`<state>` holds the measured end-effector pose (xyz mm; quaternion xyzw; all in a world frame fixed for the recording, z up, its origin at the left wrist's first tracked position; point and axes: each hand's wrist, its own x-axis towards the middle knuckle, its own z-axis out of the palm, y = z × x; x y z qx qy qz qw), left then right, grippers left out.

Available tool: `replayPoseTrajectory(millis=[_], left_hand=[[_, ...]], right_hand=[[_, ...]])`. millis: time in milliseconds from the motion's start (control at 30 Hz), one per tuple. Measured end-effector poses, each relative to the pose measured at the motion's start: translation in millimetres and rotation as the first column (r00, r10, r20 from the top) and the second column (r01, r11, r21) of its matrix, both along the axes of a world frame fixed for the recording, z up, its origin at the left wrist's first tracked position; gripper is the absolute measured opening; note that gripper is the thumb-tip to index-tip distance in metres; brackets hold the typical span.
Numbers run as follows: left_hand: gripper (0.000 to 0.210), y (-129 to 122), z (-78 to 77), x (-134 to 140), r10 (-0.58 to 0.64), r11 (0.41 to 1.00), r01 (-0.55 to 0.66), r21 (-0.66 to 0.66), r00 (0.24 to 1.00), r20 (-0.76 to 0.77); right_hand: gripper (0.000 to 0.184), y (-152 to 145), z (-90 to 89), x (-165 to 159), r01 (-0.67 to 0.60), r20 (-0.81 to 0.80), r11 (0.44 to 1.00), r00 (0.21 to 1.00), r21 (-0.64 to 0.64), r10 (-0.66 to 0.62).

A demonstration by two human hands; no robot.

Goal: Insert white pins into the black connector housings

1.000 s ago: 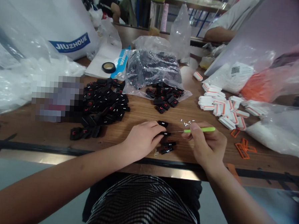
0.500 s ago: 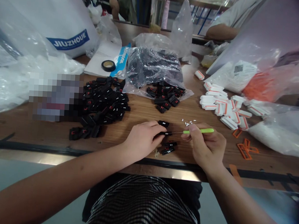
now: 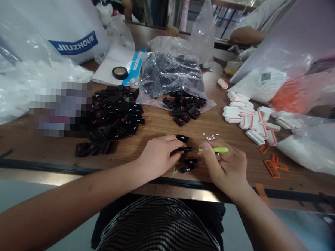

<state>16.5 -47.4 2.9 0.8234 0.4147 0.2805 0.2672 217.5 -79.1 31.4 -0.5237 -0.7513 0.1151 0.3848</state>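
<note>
My left hand (image 3: pixel 163 155) pinches a small black connector housing (image 3: pixel 187 149) against the table. My right hand (image 3: pixel 226 164) is closed round a thin tool with a lime-green handle (image 3: pixel 221 149). The tool lies nearly level and points left at that housing; its tip is hard to make out. Just behind the held piece lies another black connector housing (image 3: pixel 183 138) with white dots. Two more black housings (image 3: pixel 187 168) rest in front, near the table edge. Several tiny white pegs (image 3: pixel 211 137) are scattered beyond my right hand.
A heap of black housings (image 3: pixel 116 113) spreads at left; more spill from a clear bag (image 3: pixel 172 75). At right are white pieces with orange strips (image 3: pixel 256 124) and orange frames (image 3: pixel 272 168). Black tape (image 3: pixel 120 73) sits on paper. Another person's arm (image 3: pixel 248 35) shows across the table.
My right hand has moved left with the green-handled tool, bringing the handle nearer the black connector housing. The metal shaft seen before is now mostly out of sight. My left hand stays put.
</note>
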Motion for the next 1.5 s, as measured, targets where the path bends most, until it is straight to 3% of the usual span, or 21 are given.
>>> replayPoseTrajectory(millis=[167,300,600,767,900,1033,1167,1300,1500], left_hand=[[0.017,0.0,1.2,0.1,-0.001,1.000,0.001,-0.017,1.000,-0.005],[0.016,0.3,1.2,0.1,0.008,1.000,-0.008,-0.016,1.000,-0.014],[0.016,0.5,0.1,0.3,0.003,1.000,-0.003,0.001,1.000,-0.014],[0.016,1.4,0.7,-0.3,-0.013,1.000,0.013,-0.010,1.000,-0.016],[0.017,1.0,0.2,-0.3,-0.015,1.000,0.015,-0.012,1.000,-0.015],[0.017,-0.1,-0.1,0.3,0.000,1.000,0.000,-0.008,1.000,-0.023],[0.016,-0.2,1.2,0.5,-0.004,1.000,0.004,-0.020,1.000,-0.024],[0.016,0.5,2.1,0.6,-0.006,1.000,0.005,-0.024,1.000,-0.025],[0.015,0.5,1.2,0.9,-0.006,1.000,0.006,-0.008,1.000,-0.015]], right_hand=[[0.022,-1.5,-8.5,3.8,0.121,-0.246,0.992,0.963,0.019,-0.112],[0.024,-0.7,-15.1,5.8,0.129,-0.342,0.991,0.931,-0.025,-0.130],[0.025,0.9,-14.1,4.0,0.173,-0.324,0.982,0.927,-0.079,-0.190],[0.026,7.0,-8.3,0.3,0.194,-0.294,0.965,0.925,-0.177,-0.240],[0.030,14.4,-2.9,0.3,0.143,-0.247,0.967,0.949,-0.212,-0.195],[0.030,14.5,1.1,2.1,0.090,-0.226,0.979,0.965,-0.182,-0.131],[0.021,9.3,0.0,1.7,0.126,-0.330,0.982,0.929,-0.139,-0.166],[0.022,7.7,-4.3,0.7,0.133,-0.276,0.984,0.948,-0.122,-0.162],[0.022,8.3,-8.4,2.2,0.136,-0.318,0.981,0.932,-0.140,-0.174]])
